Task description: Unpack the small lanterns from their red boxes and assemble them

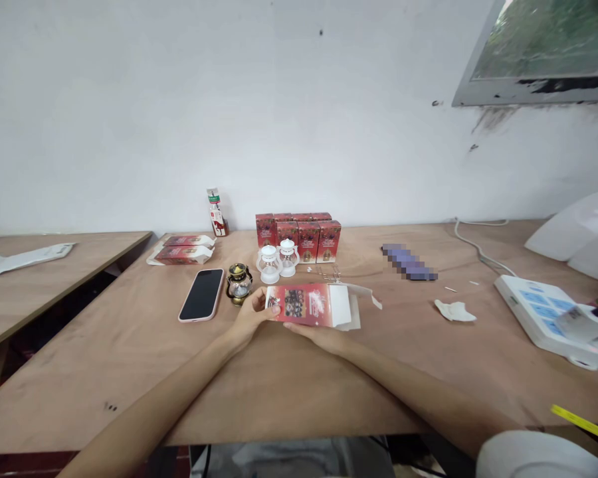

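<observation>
A red printed carton point(306, 305) lies sideways between my two hands, its white flaps point(351, 309) unfolded at the right end. My left hand point(252, 312) grips its left end, thumb on the printed face. Along the lower edge, my right hand point(323, 337) holds the same carton, most of its fingers hidden beneath or behind it. Just left of the carton stands a small black and gold lantern point(239, 285). Behind it are two white lanterns point(268, 264), side by side, in front of several upright red boxes point(307, 242).
A phone point(202, 295) lies left of the dark lantern, with two flattish red cartons point(184, 254) beyond. Against the wall stands a slim package point(216, 212). Rightward are a blurred purple item point(408, 261), a paper scrap point(454, 311) and a white power strip point(533, 315) with a cable.
</observation>
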Action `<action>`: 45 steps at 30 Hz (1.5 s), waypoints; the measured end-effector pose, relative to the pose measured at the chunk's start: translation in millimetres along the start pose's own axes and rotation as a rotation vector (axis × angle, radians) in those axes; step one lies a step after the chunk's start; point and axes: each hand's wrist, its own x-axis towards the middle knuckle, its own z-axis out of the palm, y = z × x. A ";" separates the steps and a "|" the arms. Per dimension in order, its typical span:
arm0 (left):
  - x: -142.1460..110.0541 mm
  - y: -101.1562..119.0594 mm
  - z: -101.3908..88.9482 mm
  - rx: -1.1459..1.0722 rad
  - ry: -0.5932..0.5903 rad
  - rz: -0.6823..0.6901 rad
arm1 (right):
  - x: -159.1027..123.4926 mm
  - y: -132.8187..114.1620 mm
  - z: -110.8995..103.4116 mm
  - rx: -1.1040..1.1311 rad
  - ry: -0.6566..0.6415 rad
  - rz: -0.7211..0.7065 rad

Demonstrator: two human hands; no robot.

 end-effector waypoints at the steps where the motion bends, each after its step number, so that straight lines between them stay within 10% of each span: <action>1: -0.4 -0.1 0.1 0.004 -0.002 -0.006 | -1.0 -4.1 1.1 -0.026 -0.014 0.049; 9: -0.2 -1.9 1.2 0.006 0.051 0.025 | 2.5 -12.0 2.8 -0.082 0.003 0.011; 19: -5.0 -1.7 7.9 0.255 0.079 0.251 | 22.5 4.4 -0.2 0.484 0.024 -0.025; 31: -8.7 -5.5 1.7 0.820 0.204 0.684 | 25.0 7.6 -4.4 0.493 -0.006 0.030; 45: -12.8 -3.4 2.0 1.087 0.135 0.809 | 19.4 -1.3 2.9 0.470 0.064 -0.033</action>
